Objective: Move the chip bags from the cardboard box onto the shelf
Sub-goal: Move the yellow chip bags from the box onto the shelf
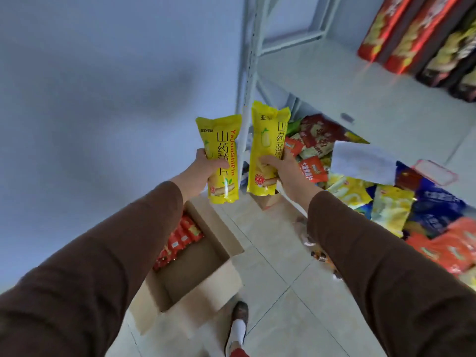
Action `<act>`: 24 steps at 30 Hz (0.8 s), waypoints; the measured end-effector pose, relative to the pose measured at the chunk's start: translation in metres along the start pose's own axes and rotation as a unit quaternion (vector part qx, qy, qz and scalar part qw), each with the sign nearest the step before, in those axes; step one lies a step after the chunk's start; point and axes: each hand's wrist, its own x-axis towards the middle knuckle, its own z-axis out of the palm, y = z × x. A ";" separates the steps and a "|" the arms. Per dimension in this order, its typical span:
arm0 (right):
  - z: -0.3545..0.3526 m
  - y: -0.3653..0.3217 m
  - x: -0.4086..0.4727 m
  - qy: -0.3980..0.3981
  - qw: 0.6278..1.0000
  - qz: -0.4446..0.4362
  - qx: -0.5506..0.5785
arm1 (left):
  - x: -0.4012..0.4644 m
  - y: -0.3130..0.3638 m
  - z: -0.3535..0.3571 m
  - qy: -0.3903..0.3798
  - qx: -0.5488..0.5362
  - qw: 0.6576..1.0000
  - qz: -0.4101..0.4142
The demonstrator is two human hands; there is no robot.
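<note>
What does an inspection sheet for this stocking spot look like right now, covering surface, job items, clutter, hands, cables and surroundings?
Surface: pale shelf board, mostly bare, with red and dark snack packs standing at its right end.
Job's things: two yellow chip bags, the left bag and the right bag, both held upright in the air; cardboard box open on the floor, red packs inside.
Clutter: mixed snack bags heaped on the lower level.
Hands: left hand grips the left bag; right hand grips the right bag, fingers curled round it.
Cables: nothing seen.
Surroundings: plain wall, tiled floor, a shoe below.
</note>
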 end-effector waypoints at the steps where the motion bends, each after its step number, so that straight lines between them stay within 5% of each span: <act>1: -0.016 -0.009 -0.016 0.019 1.000 -0.013 0.005 | -0.008 0.013 0.021 -0.016 0.009 1.000 0.015; 11: -0.257 -0.047 -0.213 0.260 0.961 -0.094 0.014 | -0.079 0.063 0.286 -0.203 0.072 0.970 0.109; 24: -0.544 -0.040 -0.358 0.391 0.914 -0.104 0.033 | -0.147 0.067 0.626 -0.308 0.124 0.925 0.186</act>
